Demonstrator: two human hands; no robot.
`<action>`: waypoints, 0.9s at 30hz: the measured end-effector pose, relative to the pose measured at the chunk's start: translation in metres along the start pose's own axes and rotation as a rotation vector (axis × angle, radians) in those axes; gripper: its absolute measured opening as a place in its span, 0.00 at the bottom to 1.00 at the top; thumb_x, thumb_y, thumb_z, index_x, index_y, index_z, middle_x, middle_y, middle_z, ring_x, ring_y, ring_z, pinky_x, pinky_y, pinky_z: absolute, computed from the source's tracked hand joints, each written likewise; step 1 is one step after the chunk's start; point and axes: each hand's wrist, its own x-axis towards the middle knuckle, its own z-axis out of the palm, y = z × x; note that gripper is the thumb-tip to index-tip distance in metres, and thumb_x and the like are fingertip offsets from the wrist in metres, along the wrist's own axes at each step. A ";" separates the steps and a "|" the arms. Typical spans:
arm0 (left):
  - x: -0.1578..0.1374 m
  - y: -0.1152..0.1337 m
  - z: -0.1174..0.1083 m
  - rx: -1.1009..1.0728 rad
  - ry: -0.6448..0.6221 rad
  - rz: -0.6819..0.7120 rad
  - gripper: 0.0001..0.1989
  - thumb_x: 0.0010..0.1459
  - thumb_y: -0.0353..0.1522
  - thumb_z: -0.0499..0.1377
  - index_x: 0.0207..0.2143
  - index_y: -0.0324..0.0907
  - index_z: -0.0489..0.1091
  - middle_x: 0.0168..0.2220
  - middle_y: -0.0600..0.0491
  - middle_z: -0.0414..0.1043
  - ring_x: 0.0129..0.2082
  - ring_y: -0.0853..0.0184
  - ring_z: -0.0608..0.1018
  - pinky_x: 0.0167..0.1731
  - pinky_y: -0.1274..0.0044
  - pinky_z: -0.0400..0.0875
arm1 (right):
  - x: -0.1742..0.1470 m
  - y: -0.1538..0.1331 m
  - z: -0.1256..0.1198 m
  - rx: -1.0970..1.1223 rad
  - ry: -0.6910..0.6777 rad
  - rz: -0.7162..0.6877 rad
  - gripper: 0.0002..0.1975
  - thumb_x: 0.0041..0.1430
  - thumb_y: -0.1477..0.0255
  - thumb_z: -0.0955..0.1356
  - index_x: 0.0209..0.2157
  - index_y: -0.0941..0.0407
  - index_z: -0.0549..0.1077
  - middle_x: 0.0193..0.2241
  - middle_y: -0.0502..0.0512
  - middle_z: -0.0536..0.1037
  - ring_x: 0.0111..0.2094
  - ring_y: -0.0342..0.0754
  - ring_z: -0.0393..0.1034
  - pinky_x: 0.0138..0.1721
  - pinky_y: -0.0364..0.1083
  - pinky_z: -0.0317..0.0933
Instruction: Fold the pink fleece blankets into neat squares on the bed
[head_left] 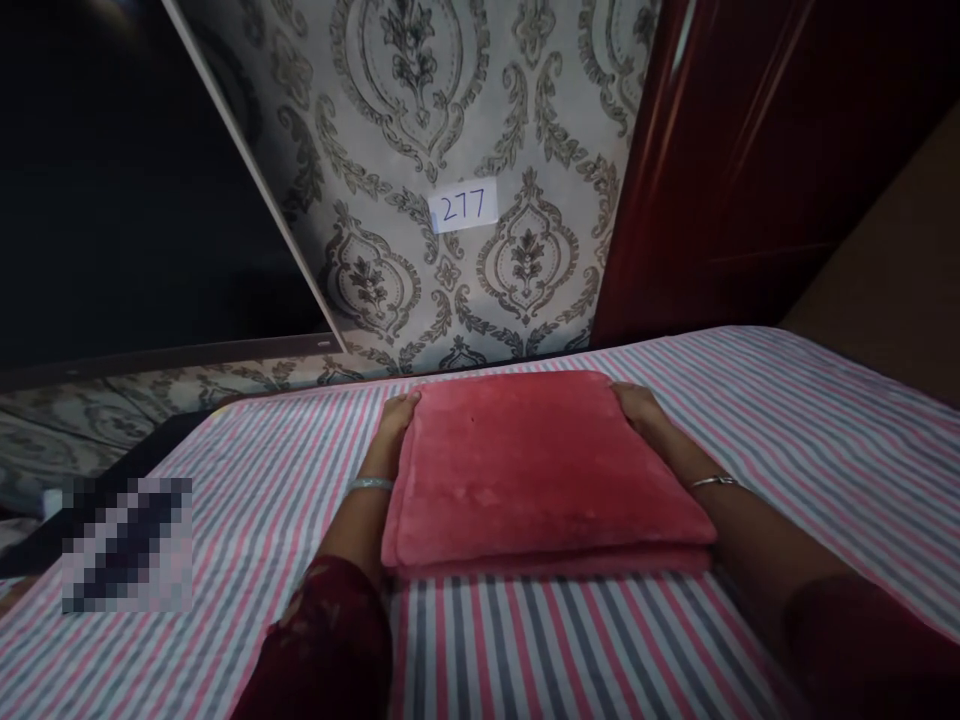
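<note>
A plush, coral-red blanket [525, 460], folded into a thick rectangle, lies on a striped sheet [525, 650] in front of me. My left hand [399, 412] grips its far left corner, with the thumb on top and the other fingers hidden. At the far right corner, my right hand [636, 402] holds the blanket's edge, its fingers partly tucked out of sight behind the fabric. Folded layers show along the near edge.
Behind the sheet rises a patterned wall with a paper label [463, 205] reading 277. A large dark screen [150, 190] stands at the left, and a dark red wooden panel [720, 180] at the right. A pixelated patch covers something at the lower left.
</note>
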 end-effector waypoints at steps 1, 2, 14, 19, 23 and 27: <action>-0.003 0.002 -0.001 -0.040 -0.031 -0.005 0.11 0.49 0.40 0.66 0.26 0.42 0.74 0.29 0.45 0.81 0.39 0.53 0.82 0.40 0.70 0.73 | -0.005 -0.003 -0.001 0.015 0.001 0.045 0.10 0.71 0.68 0.65 0.43 0.57 0.77 0.42 0.60 0.80 0.42 0.50 0.76 0.44 0.48 0.72; -0.007 0.003 -0.003 -0.078 -0.062 -0.008 0.14 0.47 0.43 0.66 0.27 0.41 0.74 0.28 0.46 0.80 0.37 0.54 0.82 0.38 0.69 0.73 | -0.011 -0.006 -0.003 0.035 -0.007 0.091 0.11 0.71 0.69 0.63 0.40 0.57 0.77 0.38 0.61 0.81 0.40 0.51 0.77 0.41 0.47 0.72; -0.131 -0.009 -0.056 -0.083 -0.309 0.067 0.53 0.41 0.46 0.71 0.68 0.43 0.58 0.29 0.55 0.75 0.28 0.65 0.78 0.28 0.78 0.70 | -0.138 0.007 -0.074 0.175 -0.357 0.118 0.12 0.54 0.63 0.74 0.35 0.55 0.77 0.36 0.60 0.84 0.37 0.56 0.79 0.40 0.49 0.73; -0.153 -0.031 -0.049 -0.034 -0.293 0.124 0.54 0.44 0.46 0.68 0.71 0.40 0.53 0.29 0.56 0.74 0.29 0.64 0.77 0.32 0.75 0.72 | -0.161 0.037 -0.078 0.118 -0.291 -0.008 0.17 0.42 0.61 0.79 0.29 0.54 0.74 0.29 0.51 0.81 0.29 0.49 0.74 0.32 0.45 0.69; -0.154 -0.046 -0.052 -0.048 -0.246 0.152 0.50 0.49 0.47 0.66 0.70 0.39 0.55 0.28 0.57 0.70 0.30 0.66 0.76 0.35 0.74 0.73 | -0.165 0.049 -0.078 0.176 -0.168 -0.076 0.20 0.42 0.59 0.78 0.35 0.53 0.74 0.28 0.49 0.78 0.28 0.47 0.71 0.31 0.43 0.67; -0.174 -0.063 -0.066 0.158 -0.084 0.407 0.40 0.57 0.50 0.60 0.68 0.44 0.59 0.46 0.46 0.73 0.43 0.60 0.78 0.42 0.69 0.75 | -0.177 0.060 -0.088 0.078 -0.178 -0.229 0.35 0.50 0.53 0.75 0.57 0.52 0.69 0.41 0.55 0.79 0.40 0.52 0.75 0.41 0.47 0.71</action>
